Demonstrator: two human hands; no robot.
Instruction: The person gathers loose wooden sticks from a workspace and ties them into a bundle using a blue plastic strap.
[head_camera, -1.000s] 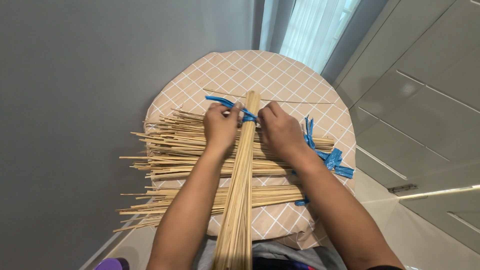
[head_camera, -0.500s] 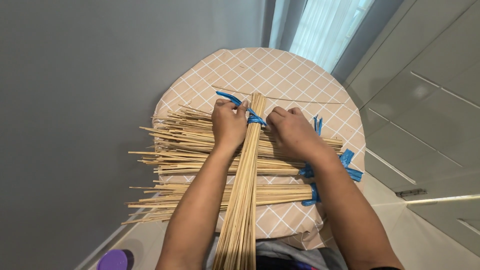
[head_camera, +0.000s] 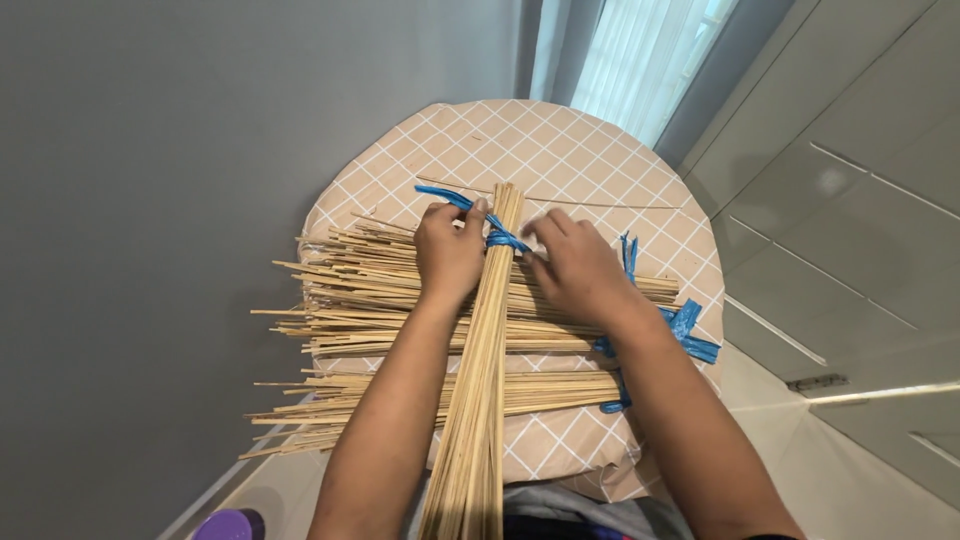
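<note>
Two bare hands work at a bundle of bamboo sticks lying upright across a round checked table: the left hand pinches the blue plastic tie near its far end, while the right hand rests half curled beside it, its grip unclear. More tied stick bundles lie crosswise beneath.

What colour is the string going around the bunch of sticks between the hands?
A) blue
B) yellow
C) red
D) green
A: a blue strip wraps the upright bundle of sticks, with the left hand and the right hand on either side of it.
</note>
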